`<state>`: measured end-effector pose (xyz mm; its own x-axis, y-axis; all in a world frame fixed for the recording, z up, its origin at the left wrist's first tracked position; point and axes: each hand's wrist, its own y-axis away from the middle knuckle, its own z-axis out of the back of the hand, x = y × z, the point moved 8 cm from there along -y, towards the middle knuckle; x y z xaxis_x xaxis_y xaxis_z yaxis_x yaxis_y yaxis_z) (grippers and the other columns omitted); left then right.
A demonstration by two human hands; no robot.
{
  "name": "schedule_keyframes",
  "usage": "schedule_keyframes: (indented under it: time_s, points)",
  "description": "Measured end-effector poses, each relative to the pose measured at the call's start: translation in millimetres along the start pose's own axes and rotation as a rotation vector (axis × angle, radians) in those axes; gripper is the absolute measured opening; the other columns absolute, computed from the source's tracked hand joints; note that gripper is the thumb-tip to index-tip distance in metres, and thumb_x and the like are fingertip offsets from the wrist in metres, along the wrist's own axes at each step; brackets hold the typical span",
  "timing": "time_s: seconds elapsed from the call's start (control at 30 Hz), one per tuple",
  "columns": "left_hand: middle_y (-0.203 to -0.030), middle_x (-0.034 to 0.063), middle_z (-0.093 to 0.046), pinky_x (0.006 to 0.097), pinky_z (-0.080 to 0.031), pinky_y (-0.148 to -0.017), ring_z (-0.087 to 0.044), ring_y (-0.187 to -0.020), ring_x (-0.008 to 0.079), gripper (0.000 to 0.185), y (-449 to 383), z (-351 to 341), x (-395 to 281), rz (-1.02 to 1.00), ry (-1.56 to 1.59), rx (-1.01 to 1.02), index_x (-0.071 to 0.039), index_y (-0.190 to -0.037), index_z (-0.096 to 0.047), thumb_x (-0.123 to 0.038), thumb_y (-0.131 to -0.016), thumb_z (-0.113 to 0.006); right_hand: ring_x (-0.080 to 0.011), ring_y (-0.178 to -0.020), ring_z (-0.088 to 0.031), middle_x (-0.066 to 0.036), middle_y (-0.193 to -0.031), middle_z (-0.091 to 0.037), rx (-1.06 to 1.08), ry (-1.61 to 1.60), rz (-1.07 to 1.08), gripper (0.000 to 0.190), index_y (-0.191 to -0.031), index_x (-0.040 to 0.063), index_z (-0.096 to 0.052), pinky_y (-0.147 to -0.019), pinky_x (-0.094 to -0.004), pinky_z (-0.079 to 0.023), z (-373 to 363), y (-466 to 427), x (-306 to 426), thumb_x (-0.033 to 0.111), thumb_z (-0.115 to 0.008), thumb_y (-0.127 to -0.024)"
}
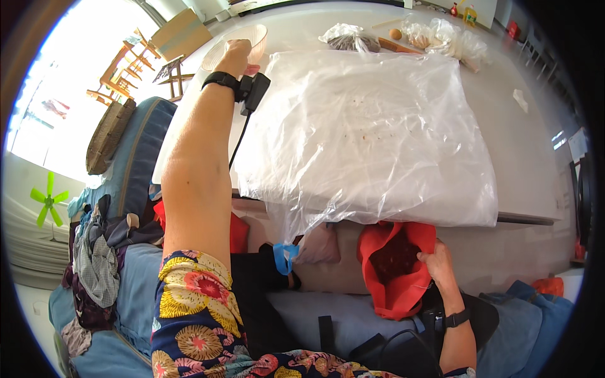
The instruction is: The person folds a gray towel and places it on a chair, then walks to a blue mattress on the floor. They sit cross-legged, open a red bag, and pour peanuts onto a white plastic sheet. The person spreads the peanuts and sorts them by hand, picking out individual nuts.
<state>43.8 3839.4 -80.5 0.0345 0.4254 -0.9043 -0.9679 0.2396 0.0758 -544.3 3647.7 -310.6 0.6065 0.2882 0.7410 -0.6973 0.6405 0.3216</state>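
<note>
Stretched toward the far left of the table, my left hand [237,53] grips a ribbed, see-through bowl [258,38]. My right hand [438,265] pinches the rim of a red fabric bag [404,302] near my lap. Its mouth gapes upward, and small dark red pieces [393,260] show inside, too shadowed to name. Between my hands a clear plastic sheet [378,160] covers much of the white table, creased and hanging over the near edge. A few brown crumbs [364,137] are scattered on it.
Along the far table edge are a tied plastic bag of dark contents [352,41], a round brown object [395,34] and more plastic bags [444,38]. A blue sofa [142,269] holds clothes [97,264] and a woven basket [109,137]. A black cable [240,139] runs from my left wrist.
</note>
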Motion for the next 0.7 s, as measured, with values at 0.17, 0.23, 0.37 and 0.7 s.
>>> schedule_keyframes:
  time_s: [0.17,0.23,0.37,0.7]
  points:
    - [-0.096,0.0261,-0.066,0.0356,-0.055,-0.051,-0.071,-0.069,0.0325,0.054,-32,0,16,-0.040,-0.149,0.105,0.001,-0.137,-0.026,-0.027,-0.093,-0.040,-0.0448,-0.097,-0.061,-0.028,-0.100,-0.065,0.002,-0.021,-0.041,0.043,-0.109,-0.006,-0.059,-0.084,-0.0437,-0.047,1,3,-2,0.009,-0.071,-0.070]
    - [-0.101,0.0247,-0.064,0.0340,-0.055,-0.052,-0.071,-0.070,0.0304,0.051,-48,-1,25,0.028,-0.190,0.091,0.001,-0.134,-0.032,-0.029,-0.094,-0.040,-0.0444,-0.096,-0.061,-0.028,-0.099,-0.065,-0.001,-0.036,-0.009,0.042,-0.108,-0.006,-0.059,-0.084,-0.0430,-0.047,2,4,3,0.009,-0.070,-0.070]
    - [-0.109,0.0261,-0.059,0.0383,-0.059,-0.058,-0.070,-0.071,0.0335,0.047,-67,-9,23,-0.116,-0.243,0.119,0.002,-0.131,-0.038,-0.025,-0.093,-0.042,-0.0434,-0.096,-0.062,-0.026,-0.097,-0.066,0.010,-0.038,0.012,0.040,-0.107,-0.005,-0.060,-0.083,-0.0419,-0.047,3,7,8,0.010,-0.068,-0.071]
    - [-0.120,0.0285,-0.048,0.0504,-0.059,-0.065,-0.066,-0.083,0.0479,0.030,-117,0,52,-0.004,0.023,0.045,0.010,-0.108,-0.047,-0.012,-0.089,-0.053,-0.0408,-0.098,-0.062,-0.024,-0.101,-0.066,0.039,-0.011,-0.045,0.041,-0.110,-0.004,-0.059,-0.086,-0.0411,-0.047,1,11,10,0.011,-0.067,-0.072]
